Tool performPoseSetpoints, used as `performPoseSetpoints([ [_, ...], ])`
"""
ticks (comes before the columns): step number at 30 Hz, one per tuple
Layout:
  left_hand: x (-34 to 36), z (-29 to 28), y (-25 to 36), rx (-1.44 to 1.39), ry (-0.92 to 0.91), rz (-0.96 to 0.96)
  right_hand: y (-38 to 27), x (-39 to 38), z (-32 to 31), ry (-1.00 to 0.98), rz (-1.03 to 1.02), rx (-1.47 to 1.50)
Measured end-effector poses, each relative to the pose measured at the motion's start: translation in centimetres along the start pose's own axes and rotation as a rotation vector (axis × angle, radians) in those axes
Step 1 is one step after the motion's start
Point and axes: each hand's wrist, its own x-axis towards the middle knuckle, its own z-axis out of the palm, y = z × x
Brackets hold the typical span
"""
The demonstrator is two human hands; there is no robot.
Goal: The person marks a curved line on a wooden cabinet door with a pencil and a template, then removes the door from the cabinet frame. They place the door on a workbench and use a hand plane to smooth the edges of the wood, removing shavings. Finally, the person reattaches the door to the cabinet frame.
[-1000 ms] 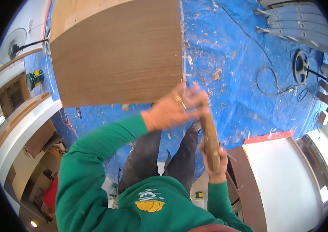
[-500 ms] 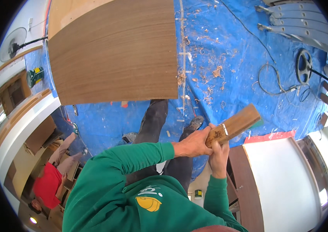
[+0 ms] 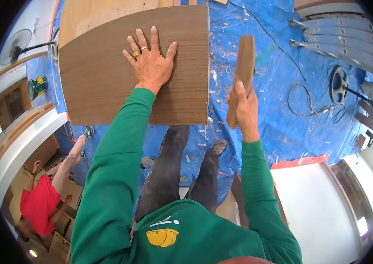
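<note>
My left hand (image 3: 153, 68) lies flat, fingers spread, on a brown wood-grain panel (image 3: 102, 94), pressing near its middle; two rings show on its fingers. Closed around the middle of a wooden hand plane (image 3: 244, 57), my right hand (image 3: 246, 108) holds it up over the blue tarp, just right of the panel's right edge. The plane is a long plain block, tilted nearly upright in the picture and slightly blurred. Its underside and blade are hidden from me.
Blue tarp (image 3: 283, 132) with scattered shavings covers the floor. A ladder (image 3: 340, 39), a cable (image 3: 303, 99) and a stand's round base (image 3: 338, 84) are at right. A white panel (image 3: 318, 207) lies lower right. A person in red (image 3: 41, 204) is lower left, near a fan (image 3: 15, 47).
My left hand let go of the plane and moved left onto the panel. My right hand swung the plane up and forward. The person in red shifted, with arms now spread.
</note>
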Motion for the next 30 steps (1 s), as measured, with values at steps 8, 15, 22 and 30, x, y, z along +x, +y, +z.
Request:
performPoseSetpoints([
  [8,0.3,-0.1,1.2,0.005,-0.027,-0.006,-1.0,12.9,6.6,-0.001,-0.039,-0.241],
  [15,0.3,-0.4,1.1,-0.069,-0.025,-0.003,-2.1,19.6,8.3,-0.021,-0.281,-0.378],
  [22,0.3,-1.4,1.9,-0.002,0.046,-0.007,-3.6,17.9,9.1,-0.027,-0.127,-0.502],
  [30,0.2,-0.5,1.7,0.050,0.063,-0.017,1.5,9.3,7.4,-0.027,-0.222,-0.432],
])
